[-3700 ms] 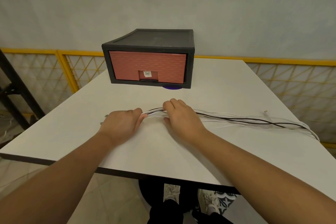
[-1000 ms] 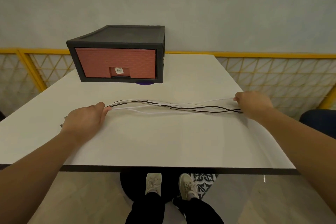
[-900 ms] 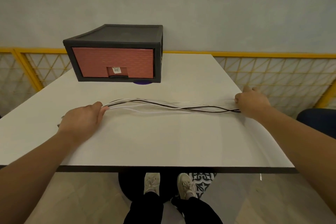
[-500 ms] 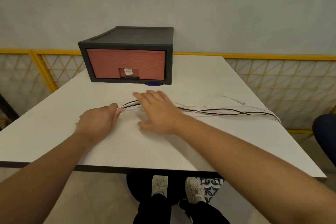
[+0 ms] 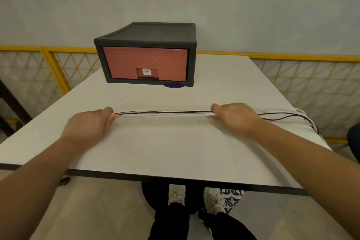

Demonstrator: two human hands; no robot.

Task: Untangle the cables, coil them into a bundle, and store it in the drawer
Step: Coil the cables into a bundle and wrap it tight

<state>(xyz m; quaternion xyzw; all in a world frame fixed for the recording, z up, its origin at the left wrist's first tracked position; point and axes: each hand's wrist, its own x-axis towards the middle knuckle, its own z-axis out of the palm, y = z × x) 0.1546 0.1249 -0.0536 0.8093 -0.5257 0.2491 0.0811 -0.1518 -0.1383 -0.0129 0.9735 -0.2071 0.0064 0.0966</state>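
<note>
Where right hand [image 5: 235, 118] was open earlier, fingers [image 5: 215, 107] now grip cables [image 5: 165, 113], left hand [image 5: 91, 124] gripping too.

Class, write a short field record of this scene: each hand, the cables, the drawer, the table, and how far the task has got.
left hand: grips the thin black and white cables at the left
right hand: grips the same cables further right
cables: pulled straight between the hands; the rest trails over the right edge of the white table
drawer: reddish-brown plastic drawer, closed, in a black frame, behind the cables
task stage: cables not yet coiled or stored
</note>
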